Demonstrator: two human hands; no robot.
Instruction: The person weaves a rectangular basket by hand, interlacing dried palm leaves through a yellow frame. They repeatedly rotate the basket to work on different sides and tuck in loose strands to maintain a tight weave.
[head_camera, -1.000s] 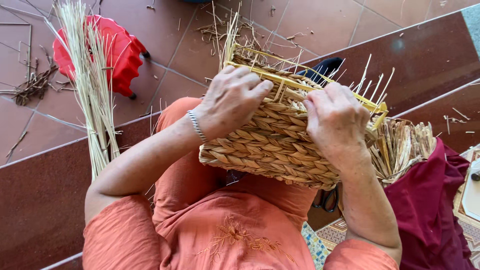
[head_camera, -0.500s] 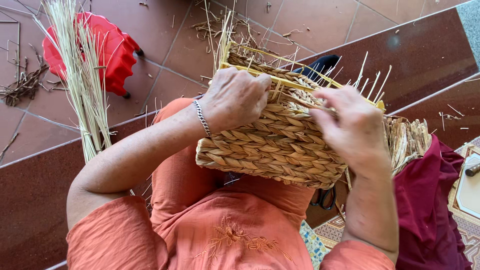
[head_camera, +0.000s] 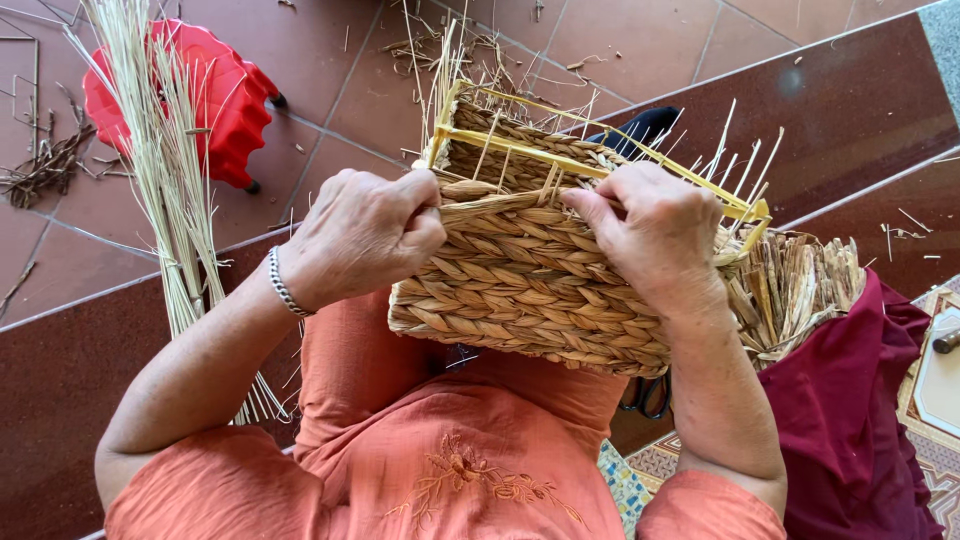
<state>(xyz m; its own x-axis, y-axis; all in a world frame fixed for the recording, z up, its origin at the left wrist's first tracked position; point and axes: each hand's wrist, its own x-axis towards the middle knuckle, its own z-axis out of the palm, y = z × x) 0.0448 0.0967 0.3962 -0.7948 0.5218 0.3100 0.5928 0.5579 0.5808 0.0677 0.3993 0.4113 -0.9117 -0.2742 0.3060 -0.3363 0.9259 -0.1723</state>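
Basically, a half-woven rectangular basket of twisted tan straw rope (head_camera: 530, 290) sat tilted on the person's lap, braced against the orange-clad thigh (head_camera: 400, 400). The left hand (head_camera: 362, 235) was closed tight on a straw strand at the basket's near left corner, fingers curled in. The right hand (head_camera: 655, 235) clamped the top row near the yellow plastic frame (head_camera: 600, 165), thumb pressed onto the weave. Thin pale upright stakes (head_camera: 735, 160) stuck out above the rim by the right hand.

Risks, as judged: pulling the strand too hard could have snapped it or skewed the row; a loosened right grip could have let the top row spring slack. The stakes looked brittle and a knuckle could have bent them. The basket, only propped, could have rolled off the lap toward the bundle of loose dry straw (head_camera: 165, 170) beside the red plastic stool (head_camera: 205, 100).
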